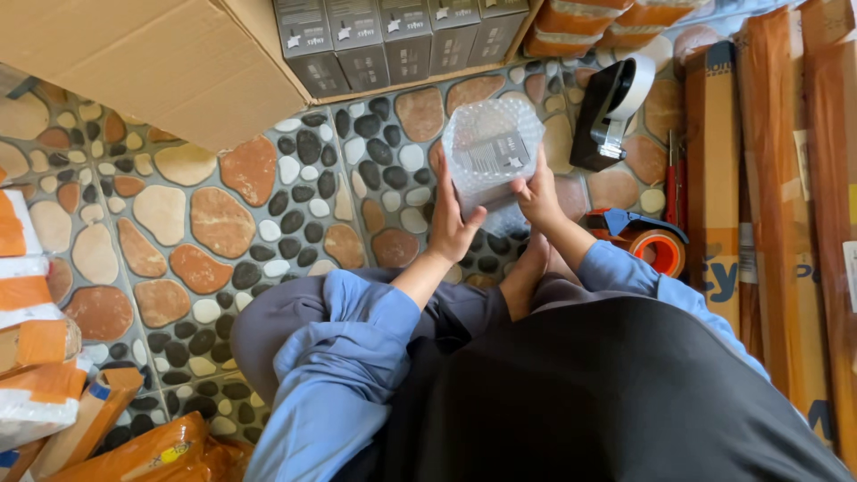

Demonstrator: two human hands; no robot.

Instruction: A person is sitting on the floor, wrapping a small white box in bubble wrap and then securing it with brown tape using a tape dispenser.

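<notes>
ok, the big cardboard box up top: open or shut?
Open. The cardboard box has its flap folded out over the floor, and a row of small dark boxes shows inside. Both hands hold a bubble-wrapped box.

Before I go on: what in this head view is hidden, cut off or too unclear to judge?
- Item inside the bubble wrap bundle: blurred by the wrap; only a dark boxy shape shows.
- Left hand fingers: behind the bundle.
- Right hand palm: hidden by the bundle.
- Cardboard box and grey cartons: cut off by the top edge.
- Orange tape roll: partly behind the right sleeve.
</notes>
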